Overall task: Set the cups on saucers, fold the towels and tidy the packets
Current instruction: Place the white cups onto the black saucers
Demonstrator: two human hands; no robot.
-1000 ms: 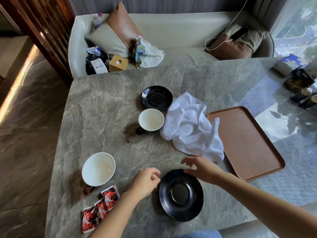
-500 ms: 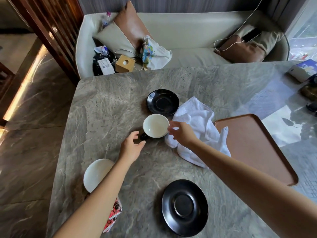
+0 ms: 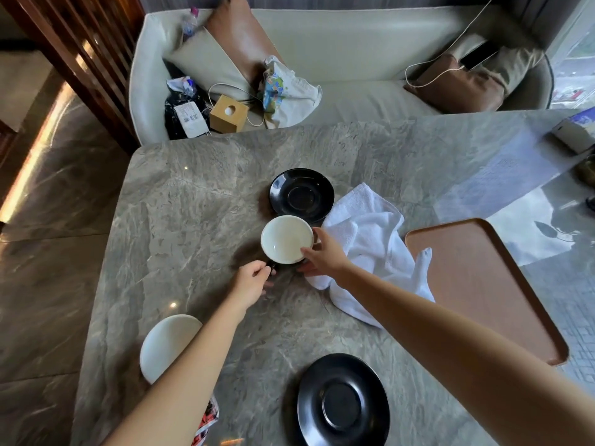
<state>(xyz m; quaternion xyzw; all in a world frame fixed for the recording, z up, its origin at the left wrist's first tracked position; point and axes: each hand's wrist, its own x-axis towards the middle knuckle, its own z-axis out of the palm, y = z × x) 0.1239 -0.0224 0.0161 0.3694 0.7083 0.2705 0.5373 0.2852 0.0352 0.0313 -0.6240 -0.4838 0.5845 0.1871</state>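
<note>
A grey marble table [image 3: 193, 220] fills most of the view, with a pale sofa [image 3: 354, 43] just beyond its far edge carrying cushions, a white bag, a small wooden box and a black packet. On the right half of the table lies one brown tray [image 3: 476, 284], bare, and just left of it one crumpled white towel [image 3: 367, 239], unfolded, its far corner beside the far saucer [image 3: 301, 194]. There are two black saucers: that one at the middle of the table, and the near saucer [image 3: 343, 402] close to the front edge, both with nothing on them. There are two white cups. The middle cup [image 3: 286, 238] sits between the far saucer and the hands, its rim overlapping the saucer's near edge; whether it rests on the table or is lifted cannot be told. The right hand [image 3: 322, 257] grips its right side, fingers on the rim, and partly covers the towel's edge. The left hand [image 3: 252, 281] pinches the cup's dark handle. The second cup [image 3: 167, 346] stands at the near left, half hidden by the left forearm, which also hides most of the red packets [image 3: 206, 420] at the front edge, so their count cannot be told.
</note>
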